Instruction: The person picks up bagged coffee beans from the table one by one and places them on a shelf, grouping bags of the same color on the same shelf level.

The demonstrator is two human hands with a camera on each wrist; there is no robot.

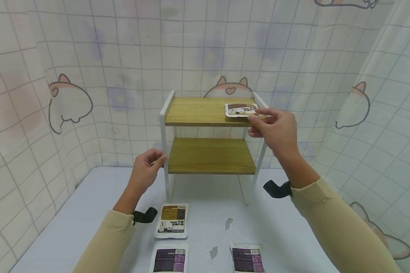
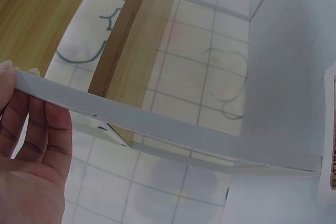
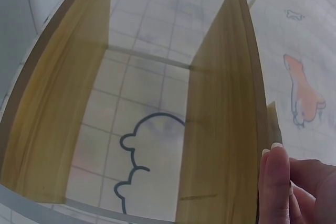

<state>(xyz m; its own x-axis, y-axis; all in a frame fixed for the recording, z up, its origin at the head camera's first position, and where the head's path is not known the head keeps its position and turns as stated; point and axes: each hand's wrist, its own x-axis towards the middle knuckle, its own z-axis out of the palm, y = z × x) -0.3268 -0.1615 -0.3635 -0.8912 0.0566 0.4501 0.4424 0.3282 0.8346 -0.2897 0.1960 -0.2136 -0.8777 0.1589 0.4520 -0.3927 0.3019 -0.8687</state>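
Note:
A two-tier shelf rack [image 1: 212,156] with wooden boards and white metal legs stands in the middle of the table. My left hand [image 1: 148,168] grips its left front leg, fingers and thumb around the bar [image 2: 157,121] in the left wrist view. On the right of the top board lies a flat white, brown and yellow packet [image 1: 239,109]. My right hand [image 1: 276,129] pinches that packet's near right corner between thumb and index finger, right at the board's front edge. From below, the right wrist view shows the packet's edge [image 3: 274,124] beyond my fingers.
Another yellow-brown and white packet [image 1: 172,220] lies on the table before the left leg. Nearer are two purple packets, one left [image 1: 169,259] and one right [image 1: 248,258]. A gridded curtain [image 1: 133,57] with cartoon animals hangs behind and at both sides.

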